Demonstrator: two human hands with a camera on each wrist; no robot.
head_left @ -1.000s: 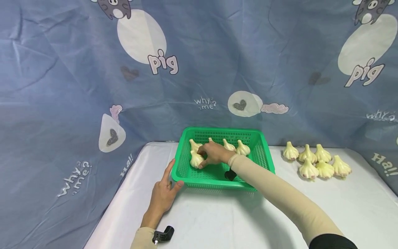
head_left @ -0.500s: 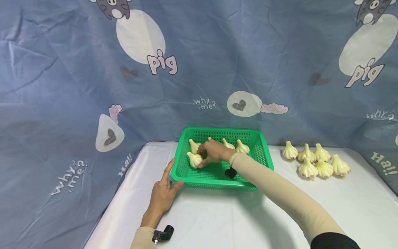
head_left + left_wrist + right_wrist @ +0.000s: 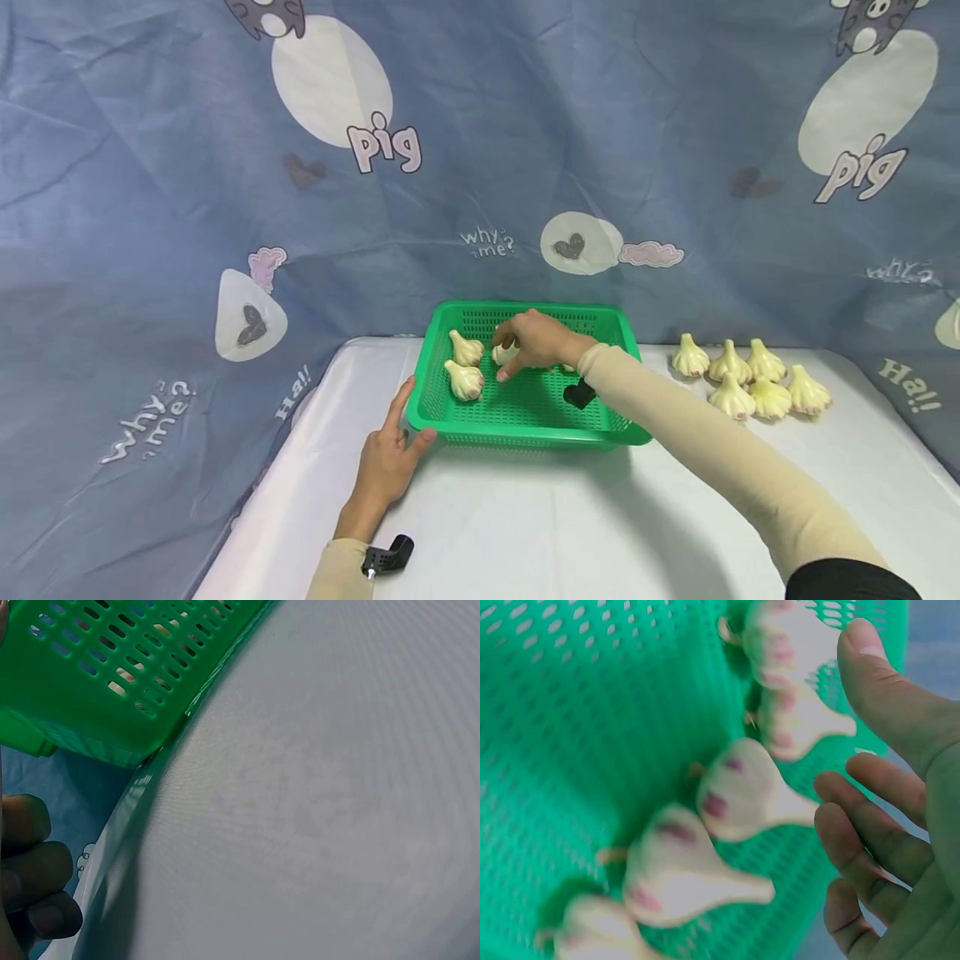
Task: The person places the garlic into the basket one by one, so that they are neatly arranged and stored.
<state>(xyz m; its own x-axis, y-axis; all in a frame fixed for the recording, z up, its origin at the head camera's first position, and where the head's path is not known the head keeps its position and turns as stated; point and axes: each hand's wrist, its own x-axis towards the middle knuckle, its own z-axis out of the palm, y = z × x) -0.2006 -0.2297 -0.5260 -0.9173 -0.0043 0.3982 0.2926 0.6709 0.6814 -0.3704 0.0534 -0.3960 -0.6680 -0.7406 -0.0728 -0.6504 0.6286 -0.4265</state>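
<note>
A green perforated basket (image 3: 517, 435) holds several garlic bulbs. One garlic bulb (image 3: 465, 381) lies at the basket's left side, with another bulb (image 3: 467, 348) just behind it. My right hand (image 3: 542, 340) hovers over the basket with nothing in its grasp, partly hiding a third bulb (image 3: 502, 354) and others. In the right wrist view its fingers are spread and loosely bent beside a row of bulbs (image 3: 742, 791). My left hand (image 3: 384, 467) touches the basket's front left corner, index finger straight along the side and thumb at the front. Its lower fingers (image 3: 37, 874) appear in the left wrist view.
To the right of the basket, a group of several garlic bulbs (image 3: 750, 379) stands on the white-covered table (image 3: 510, 533). A blue printed cloth (image 3: 450, 167) hangs right behind the basket and along the table's left side.
My right hand has let go of the front left bulb, which now lies tilted at the basket's left, and has moved up and right. My left hand stays at the corner.
</note>
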